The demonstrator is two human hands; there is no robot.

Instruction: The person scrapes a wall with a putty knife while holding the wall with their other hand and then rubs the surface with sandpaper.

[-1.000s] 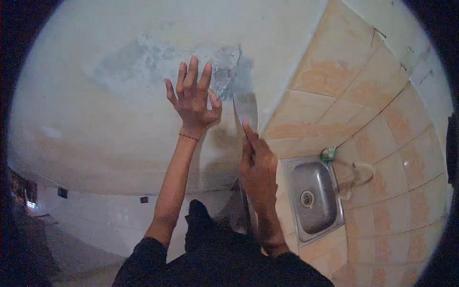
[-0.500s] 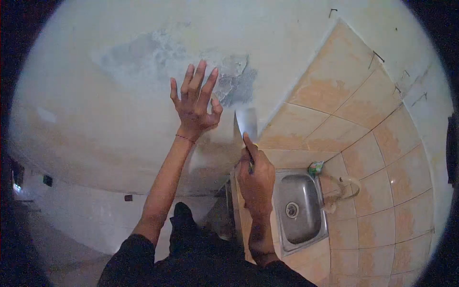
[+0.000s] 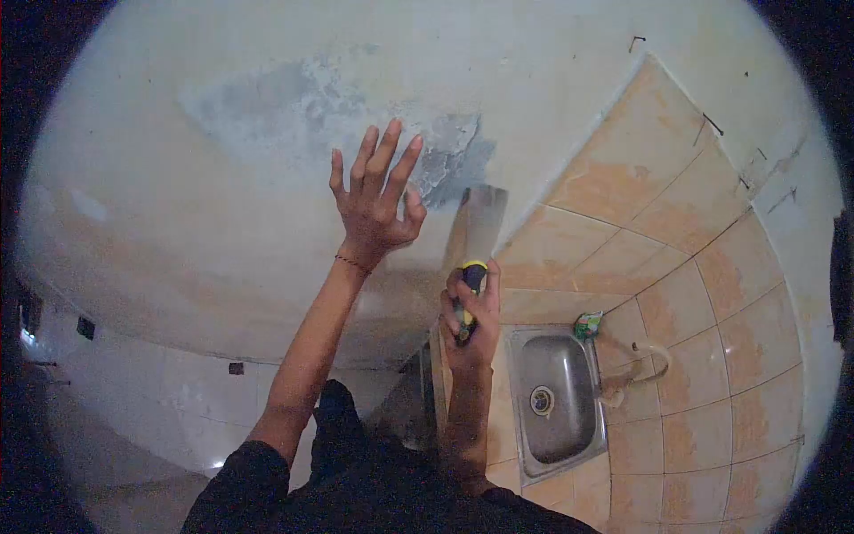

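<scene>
My right hand (image 3: 471,316) is wrapped round the black-and-yellow handle of a putty knife (image 3: 482,222). Its broad metal blade points up, with its edge at the lower right of the bare grey patch (image 3: 458,165). There the paint has come off the wall (image 3: 222,214) and a ragged, flaking edge shows. To the left of the blade, my left hand (image 3: 378,196) is spread with fingers pointing up, palm toward the wall, just below the patch. Whether the left palm presses on the wall is hard to tell.
A steel sink (image 3: 556,400) is set in the tiled counter at lower right, with a green packet (image 3: 587,325) at its back corner and a pale tap (image 3: 654,360) beside it. Orange-and-cream tiles (image 3: 623,214) cover the wall on the right. Bent nails (image 3: 712,125) stick out above them.
My right hand has turned the putty knife, so the broad face of the blade and the handle now show more. My left hand stays spread at the wall; the view has shifted slightly.
</scene>
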